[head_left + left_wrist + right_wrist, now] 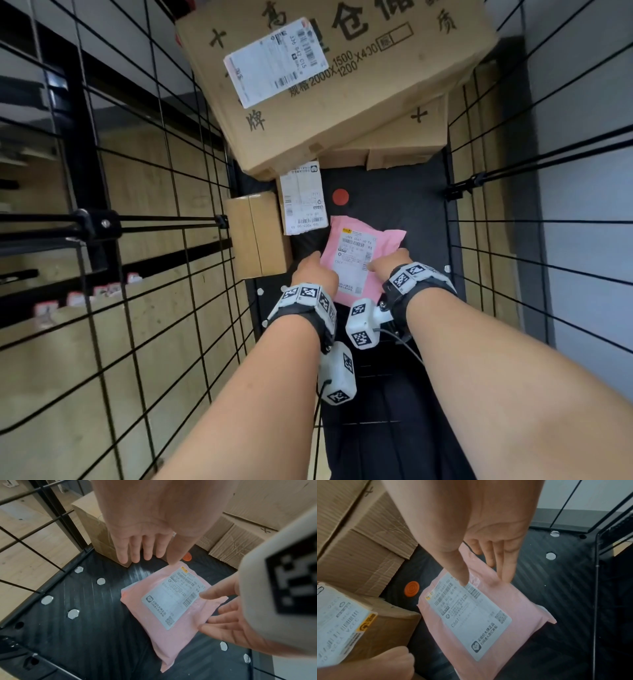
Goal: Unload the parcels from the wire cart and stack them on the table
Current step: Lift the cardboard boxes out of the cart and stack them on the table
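Down on the black cart floor (pixel 404 212) lies the pink bag (pixel 359 253). Your left hand (pixel 313 270) and right hand (pixel 390 262) reach with fingers spread, one at each side, ready to lift it flat.

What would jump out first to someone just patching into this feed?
The pink mailer with its white shipping label, flat on the black cart floor, stands out first; the left hand and right hand reach down at either side of it with fingers extended. Next is the big printed cardboard box tilted at the far end, with a small brown box against the left wire wall.
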Demonstrator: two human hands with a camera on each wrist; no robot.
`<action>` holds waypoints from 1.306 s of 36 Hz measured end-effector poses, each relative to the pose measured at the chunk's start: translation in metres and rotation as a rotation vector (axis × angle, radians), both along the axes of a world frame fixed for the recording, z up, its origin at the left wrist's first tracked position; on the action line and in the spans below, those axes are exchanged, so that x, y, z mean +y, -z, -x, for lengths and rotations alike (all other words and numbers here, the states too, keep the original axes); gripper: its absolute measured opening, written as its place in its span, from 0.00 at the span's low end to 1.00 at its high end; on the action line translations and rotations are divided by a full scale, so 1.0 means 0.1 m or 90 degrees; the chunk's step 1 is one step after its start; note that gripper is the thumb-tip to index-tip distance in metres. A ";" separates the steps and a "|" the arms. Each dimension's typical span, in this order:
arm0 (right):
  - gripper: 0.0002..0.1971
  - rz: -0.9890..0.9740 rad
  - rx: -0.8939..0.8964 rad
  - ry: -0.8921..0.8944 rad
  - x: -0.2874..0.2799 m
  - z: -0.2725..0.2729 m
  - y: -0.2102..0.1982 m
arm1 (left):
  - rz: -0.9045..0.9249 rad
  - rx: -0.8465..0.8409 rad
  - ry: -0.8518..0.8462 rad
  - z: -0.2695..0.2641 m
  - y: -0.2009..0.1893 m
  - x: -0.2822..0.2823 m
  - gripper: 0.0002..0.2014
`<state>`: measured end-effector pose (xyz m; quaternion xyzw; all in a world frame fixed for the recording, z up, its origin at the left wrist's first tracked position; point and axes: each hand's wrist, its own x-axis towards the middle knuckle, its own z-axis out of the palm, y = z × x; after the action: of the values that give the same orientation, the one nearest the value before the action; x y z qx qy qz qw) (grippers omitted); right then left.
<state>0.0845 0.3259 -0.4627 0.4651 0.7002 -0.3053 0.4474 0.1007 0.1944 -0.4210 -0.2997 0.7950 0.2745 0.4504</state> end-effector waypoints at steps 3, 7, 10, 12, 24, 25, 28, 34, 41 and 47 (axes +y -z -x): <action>0.34 0.022 0.008 0.032 0.01 -0.04 0.28 | -0.003 0.003 -0.003 0.01 0.00 0.02 0.24; 0.33 0.014 0.011 0.058 0.02 -0.03 0.37 | 0.001 0.005 -0.002 0.03 0.00 0.02 0.24; 0.30 -0.019 0.017 0.020 0.02 0.02 0.21 | 0.000 0.000 -0.001 0.03 -0.02 0.02 0.24; 0.25 -0.033 0.008 -0.009 0.05 0.03 0.17 | -0.002 0.000 0.003 0.04 -0.03 0.02 0.23; 0.11 0.080 0.026 -0.018 0.14 0.03 -0.23 | -0.010 0.014 -0.015 0.11 -0.22 -0.08 0.26; 0.13 0.107 0.039 0.005 0.14 0.04 -0.26 | -0.017 0.009 -0.018 0.12 -0.25 -0.08 0.28; 0.14 0.125 0.059 0.013 0.19 0.05 -0.38 | -0.024 0.003 -0.006 0.13 -0.37 -0.08 0.29; 0.14 0.127 0.103 0.000 0.28 0.09 -0.89 | -0.024 0.045 0.009 0.18 -0.75 -0.04 0.28; 0.13 0.114 0.179 -0.013 0.28 0.22 -1.57 | -0.045 0.090 0.025 0.22 -1.38 0.01 0.19; 0.04 0.114 0.198 -0.017 0.25 0.22 -2.33 | -0.030 0.126 0.026 0.14 -2.03 -0.05 0.20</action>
<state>0.0624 0.3512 -0.2298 0.3615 0.7368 -0.4288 0.3774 0.0870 0.1896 -0.2185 -0.2440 0.8350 0.3118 0.3821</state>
